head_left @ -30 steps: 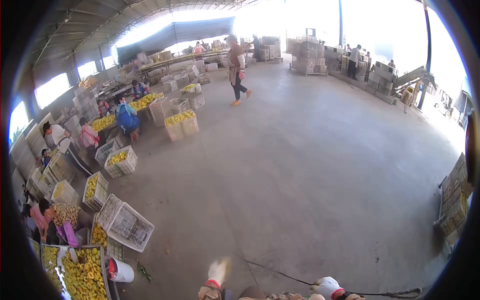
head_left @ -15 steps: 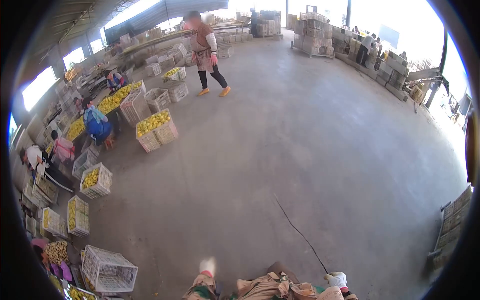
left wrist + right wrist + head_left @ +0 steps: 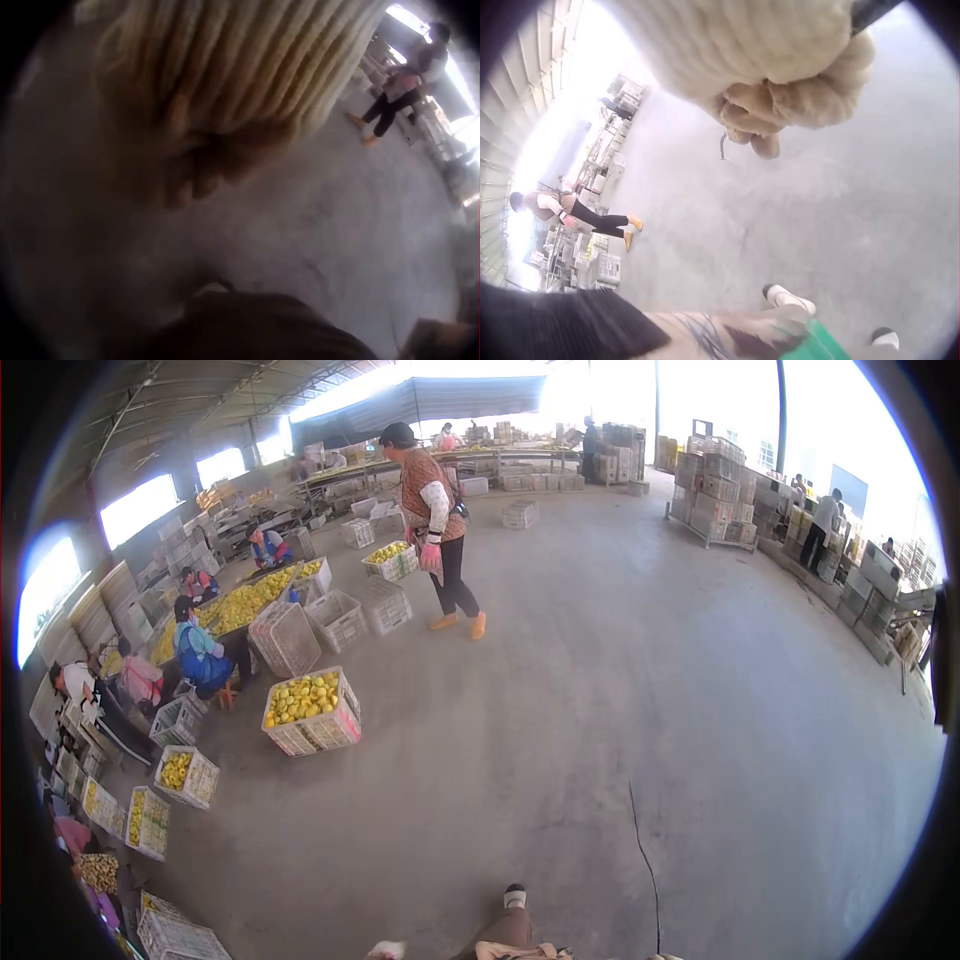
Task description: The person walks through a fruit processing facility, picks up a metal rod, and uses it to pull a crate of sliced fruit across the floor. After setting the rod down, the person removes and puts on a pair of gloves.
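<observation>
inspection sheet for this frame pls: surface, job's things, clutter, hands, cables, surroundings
Surface: bare concrete floor, one crack.
Job's things: nothing held; the nearest crate of yellow fruit stands apart.
Clutter: more fruit crates and empty crates at the left.
Hands: left hand and right hand gloved, fingers curled, nothing gripped that shows.
Cables: nothing seen.
Surroundings: walking person, seated sorters, stacked boxes.

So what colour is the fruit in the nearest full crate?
Yellow; the fruit in the crate shows best in the head view.
</observation>
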The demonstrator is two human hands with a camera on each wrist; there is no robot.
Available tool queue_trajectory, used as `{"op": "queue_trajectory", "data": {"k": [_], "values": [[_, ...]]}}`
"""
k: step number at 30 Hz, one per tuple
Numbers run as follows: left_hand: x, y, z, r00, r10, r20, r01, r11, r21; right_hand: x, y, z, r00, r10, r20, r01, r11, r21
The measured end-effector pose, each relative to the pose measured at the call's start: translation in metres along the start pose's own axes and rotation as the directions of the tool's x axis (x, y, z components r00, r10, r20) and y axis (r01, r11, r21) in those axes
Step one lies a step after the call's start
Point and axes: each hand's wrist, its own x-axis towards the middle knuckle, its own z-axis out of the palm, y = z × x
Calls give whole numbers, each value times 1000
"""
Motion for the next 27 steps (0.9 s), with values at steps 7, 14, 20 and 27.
{"op": "queue_trajectory", "data": {"k": [7,14,20,27], "values": [[95,270,25,936,-83,-342,149,973,174,242,-190,-23,960,-271,71,277,954,-111],[-14,868,424,592,772,233,-801,530,279,466,-391,-106,997,36,-67,-19,971,239],[-173,1157,589,277,687,671,-936,350,28,735,-524,-136,964,261,-51,-257,964,65],[-135,1397,634,529,412,741,-698,708,105,959,-833,-234,990,99,98,-116,976,183]]}}
